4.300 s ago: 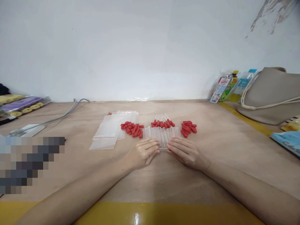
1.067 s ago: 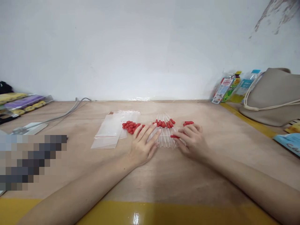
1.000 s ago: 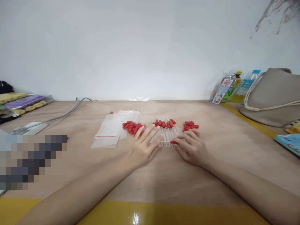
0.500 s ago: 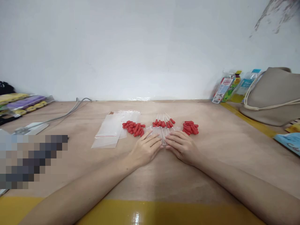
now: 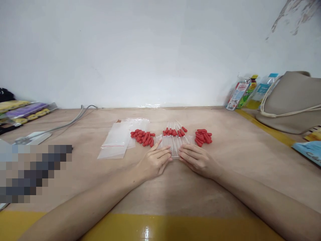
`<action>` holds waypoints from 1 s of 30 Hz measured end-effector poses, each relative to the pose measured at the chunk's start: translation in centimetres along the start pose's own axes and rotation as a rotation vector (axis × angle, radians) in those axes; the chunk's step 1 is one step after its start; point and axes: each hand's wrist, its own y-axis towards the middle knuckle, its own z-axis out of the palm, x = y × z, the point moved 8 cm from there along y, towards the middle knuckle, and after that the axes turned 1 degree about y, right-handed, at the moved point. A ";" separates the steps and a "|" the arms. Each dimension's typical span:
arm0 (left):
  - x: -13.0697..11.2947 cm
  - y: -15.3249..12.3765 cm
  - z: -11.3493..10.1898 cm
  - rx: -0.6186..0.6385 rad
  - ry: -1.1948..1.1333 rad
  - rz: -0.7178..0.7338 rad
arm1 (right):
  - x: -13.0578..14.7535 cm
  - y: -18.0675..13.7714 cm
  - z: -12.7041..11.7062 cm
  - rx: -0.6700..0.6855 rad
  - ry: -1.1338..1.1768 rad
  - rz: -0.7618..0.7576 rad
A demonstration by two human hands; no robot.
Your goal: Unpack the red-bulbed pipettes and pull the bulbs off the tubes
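A row of clear glass tubes (image 5: 175,143) lies side by side on the wooden table (image 5: 233,157). My left hand (image 5: 153,161) and my right hand (image 5: 196,158) rest flat at the row's near edge, fingers stretched and close together, fingertips on the tubes' near ends. Behind the tubes lie several finished droppers with red bulbs (image 5: 175,131). A pile of loose red rubber bulbs (image 5: 142,137) lies to the left and another pile of bulbs (image 5: 203,136) to the right.
Clear zip bags (image 5: 117,139) lie left of the bulbs. A grey cable (image 5: 67,124) and flat packets (image 5: 22,112) sit at far left. A beige bag (image 5: 291,102), bottles (image 5: 247,90) and a blue packet (image 5: 307,150) stand at right.
My right hand, which held a red bulb over the tubes a second ago, has come back to the row's near edge. Both hands now lie flat against the tubes' near ends.
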 end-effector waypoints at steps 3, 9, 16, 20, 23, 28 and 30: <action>-0.1 -0.1 -0.2 -0.012 -0.031 -0.011 | 0.2 -0.2 -0.2 0.005 -0.019 -0.017; 0.4 -0.5 -0.8 -0.033 -0.048 -0.039 | 0.4 -0.5 -1.4 0.009 -0.029 -0.069; 3.1 -1.2 -1.8 -0.058 0.048 -0.190 | -4.9 -1.5 -4.5 -0.179 -0.114 0.287; 3.7 -0.3 -0.4 -0.032 0.111 -0.230 | -9.1 -3.1 -5.2 -0.226 -0.105 0.581; 3.4 1.1 1.0 0.026 0.135 -0.208 | -12.4 -5.2 -5.4 -0.245 -0.080 0.818; 1.8 3.8 2.9 0.038 0.119 -0.088 | -16.1 -8.3 -5.5 -0.327 0.007 1.086; 0.9 4.6 3.9 0.084 0.132 -0.025 | -16.6 -8.6 -5.3 -0.304 0.026 1.114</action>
